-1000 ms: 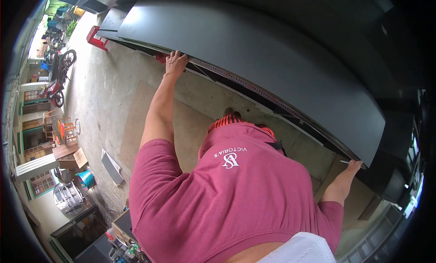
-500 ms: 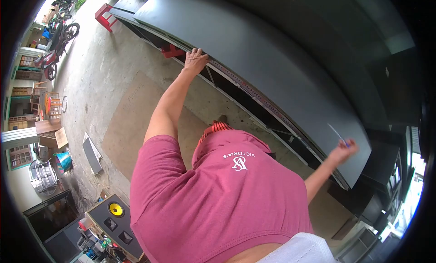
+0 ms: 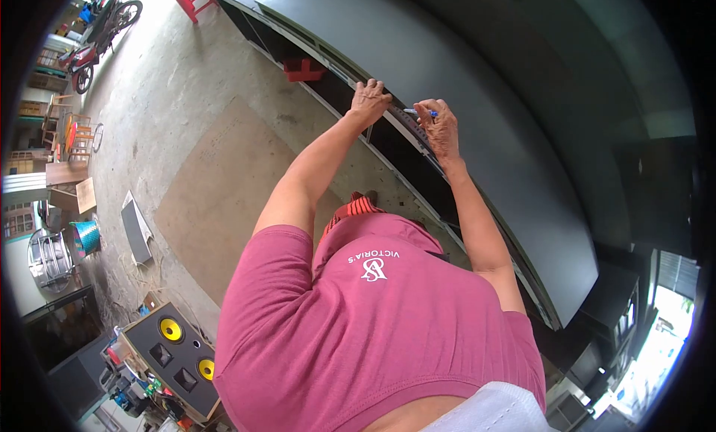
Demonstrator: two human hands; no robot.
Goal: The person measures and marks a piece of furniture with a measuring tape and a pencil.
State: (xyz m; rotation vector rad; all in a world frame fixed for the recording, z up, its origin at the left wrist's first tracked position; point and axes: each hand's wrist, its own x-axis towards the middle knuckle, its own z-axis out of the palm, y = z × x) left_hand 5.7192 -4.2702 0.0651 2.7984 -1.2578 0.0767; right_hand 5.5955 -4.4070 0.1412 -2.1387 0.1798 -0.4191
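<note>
A long grey panel [image 3: 477,156] lies on a dark frame in front of me. My left hand [image 3: 371,102] grips its near edge, fingers bent over the top. A narrow marked strip like a measuring tape [image 3: 410,125] runs along that edge, starting beside the left hand. Just right of it, my right hand [image 3: 441,131] pinches a pen with a blue end [image 3: 434,114]. The pen's thin tip points left, close over the panel edge near the left fingertips.
Red plastic stools [image 3: 195,1] stand by and under the frame. A brown sheet [image 3: 231,186] lies on the concrete floor. To the left are a speaker cabinet [image 3: 145,342], a blue woven basket [image 3: 87,238], a grey offcut [image 3: 136,232] and a parked motorbike [image 3: 93,48].
My right hand has swung from the panel's far right end to beside my left hand, still holding the pen. The left hand stays on the edge, and the view has shifted.
</note>
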